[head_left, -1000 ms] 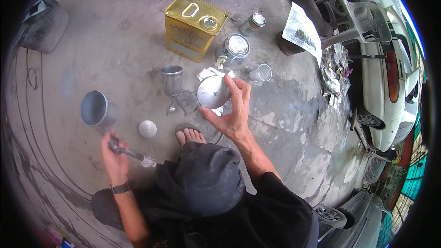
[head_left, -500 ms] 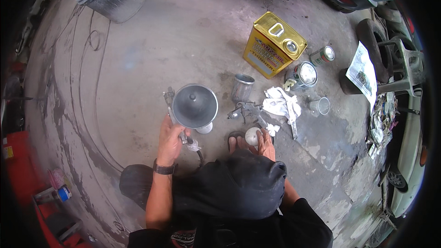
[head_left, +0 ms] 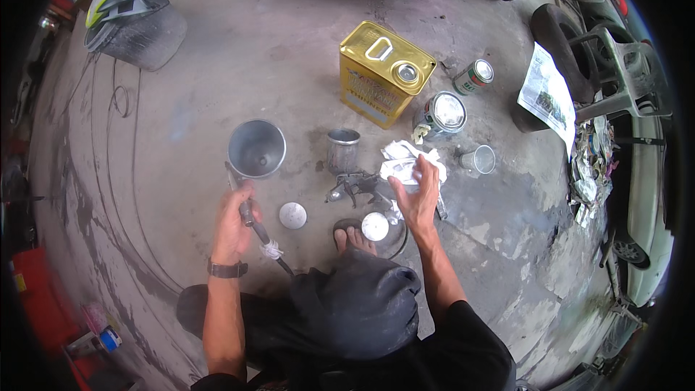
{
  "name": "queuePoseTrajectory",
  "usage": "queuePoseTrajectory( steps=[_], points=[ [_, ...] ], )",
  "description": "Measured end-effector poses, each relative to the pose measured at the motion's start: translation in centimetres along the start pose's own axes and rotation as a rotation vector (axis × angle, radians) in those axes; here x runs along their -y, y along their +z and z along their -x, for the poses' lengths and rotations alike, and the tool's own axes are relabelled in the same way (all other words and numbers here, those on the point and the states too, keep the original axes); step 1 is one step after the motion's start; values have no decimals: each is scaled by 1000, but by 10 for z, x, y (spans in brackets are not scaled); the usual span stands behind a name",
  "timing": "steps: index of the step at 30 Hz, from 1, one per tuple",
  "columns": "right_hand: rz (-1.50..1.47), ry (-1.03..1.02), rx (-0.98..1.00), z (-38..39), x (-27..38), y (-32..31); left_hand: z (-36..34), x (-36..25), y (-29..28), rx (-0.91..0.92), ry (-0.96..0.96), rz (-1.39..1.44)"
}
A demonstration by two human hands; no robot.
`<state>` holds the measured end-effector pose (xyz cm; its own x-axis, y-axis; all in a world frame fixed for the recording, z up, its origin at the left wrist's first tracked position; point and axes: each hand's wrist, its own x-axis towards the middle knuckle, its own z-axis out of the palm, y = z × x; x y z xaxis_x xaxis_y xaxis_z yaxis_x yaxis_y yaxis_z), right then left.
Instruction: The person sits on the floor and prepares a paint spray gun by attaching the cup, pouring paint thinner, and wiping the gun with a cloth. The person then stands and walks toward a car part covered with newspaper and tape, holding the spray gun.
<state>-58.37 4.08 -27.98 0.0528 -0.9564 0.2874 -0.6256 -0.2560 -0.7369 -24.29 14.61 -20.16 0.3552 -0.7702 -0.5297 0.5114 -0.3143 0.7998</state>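
My left hand (head_left: 233, 228) is closed round the handle of a spray gun (head_left: 247, 211). The gun's grey metal cup (head_left: 258, 149) is uncovered, its inside facing me, and a hose (head_left: 271, 250) wrapped with white material runs from the handle. Fingers apart, my right hand (head_left: 421, 199) is over a crumpled white rag (head_left: 405, 158); whether the fingertips touch it I cannot tell. Left of the rag a second spray gun (head_left: 355, 185) lies on the floor below an upright metal cup (head_left: 343, 150). Two round white lids (head_left: 293, 215) lie close by, one near my foot.
Beyond the rag stand a gold rectangular can (head_left: 384, 80), a round paint tin (head_left: 443, 116) and a smaller tin (head_left: 474, 77). A clear plastic cup (head_left: 478, 159) is right of the rag. A bucket (head_left: 141, 36) stands far left; a plastic chair (head_left: 628, 76) and tyres are at right.
My right hand has left the white lid by my foot and moved up to the rag. The spray gun in my left hand has turned, its cup shifting left and uncovering the other lid.
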Motion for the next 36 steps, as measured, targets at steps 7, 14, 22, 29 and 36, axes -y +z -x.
queuePoseTrajectory(
  steps=[7,14,22,29,36],
  points=[
    [-343,-128,111,-170,-22,35,-48,-1,23,-59,-54,-24],
    [-295,-175,216,-181,25,32,-69,-1,28,-271,-5,-202],
    [51,-648,289,-158,84,78,-76,7,-14,-527,74,-423],
    [207,-707,380,-146,102,93,-73,8,-21,-529,9,-345],
    [218,-699,391,-146,103,96,-83,17,-26,-575,105,-397]
  ],
)
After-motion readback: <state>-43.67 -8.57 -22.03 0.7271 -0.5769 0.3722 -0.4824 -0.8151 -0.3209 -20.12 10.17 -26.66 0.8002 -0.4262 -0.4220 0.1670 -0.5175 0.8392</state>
